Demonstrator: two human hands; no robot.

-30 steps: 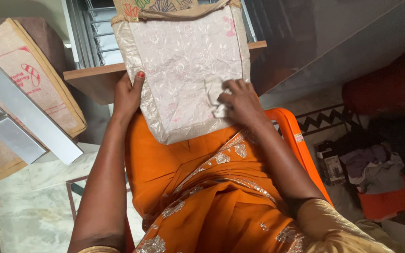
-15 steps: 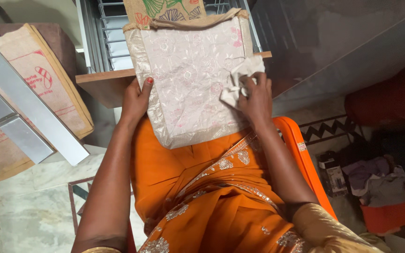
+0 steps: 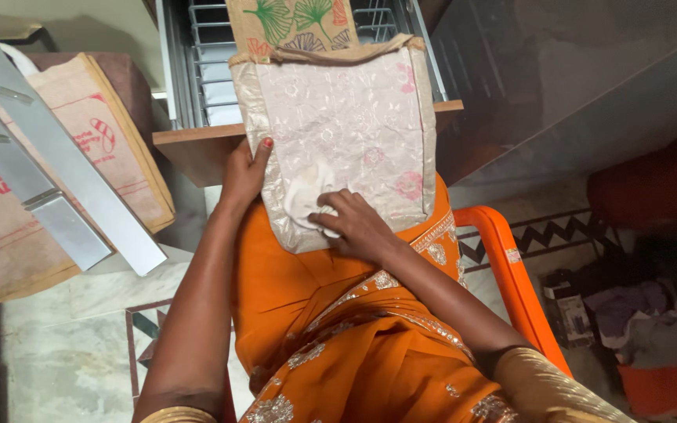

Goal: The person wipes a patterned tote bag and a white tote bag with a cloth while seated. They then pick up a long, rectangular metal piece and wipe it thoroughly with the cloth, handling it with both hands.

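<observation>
Two hands are shown at a pale embroidered bag lying on the lap, its top against a wooden drawer front. The left hand pinches the bag's side edge; the right hand presses a crumpled white cloth flat. The bag appears light, limp; edges offer hold.

lap | embroidered bag lies on it, top leaning on wooden ledge
</observation>
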